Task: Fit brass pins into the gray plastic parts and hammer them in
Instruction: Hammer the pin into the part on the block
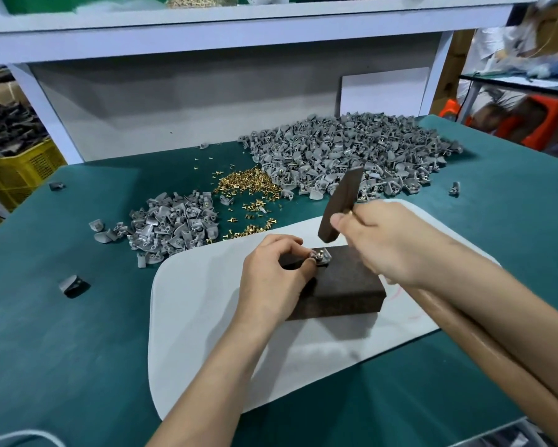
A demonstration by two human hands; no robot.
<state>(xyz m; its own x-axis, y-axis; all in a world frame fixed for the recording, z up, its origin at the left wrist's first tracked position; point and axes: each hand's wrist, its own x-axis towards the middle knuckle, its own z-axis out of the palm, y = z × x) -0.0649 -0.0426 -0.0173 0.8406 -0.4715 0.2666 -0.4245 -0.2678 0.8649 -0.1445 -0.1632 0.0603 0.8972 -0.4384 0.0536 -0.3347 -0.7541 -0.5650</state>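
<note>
With our left hand point(271, 279) we are pinching a small gray plastic part point(325, 255) holding a brass pin point(319, 253) on a dark brown block point(348, 285); our right hand point(390, 243) is gripping a dark-headed hammer point(337, 204) just above.

Table top point(77, 350): green mat, matt, rubber or felt, can't tell which. 
White pad point(200, 317): smooth, matt, looks soft. 
Block point(345, 285): dark brown, matt, fine speckled grain, wood or fibreboard. 
Hammer point(338, 204): head has the same dark matt finish. Handle point(448, 324) is light wood, smooth, slight sheen. 
Pins point(245, 185): brass, bright, glossy. 
Parts pile point(351, 150): gray plastic, matt, moulded. 
Gray part point(319, 255) on the block: same plastic, shiny metal pin head in it. 
Crate point(16, 169): yellow plastic. 
Shelf frame point(206, 27): pale paint, smooth.
</note>
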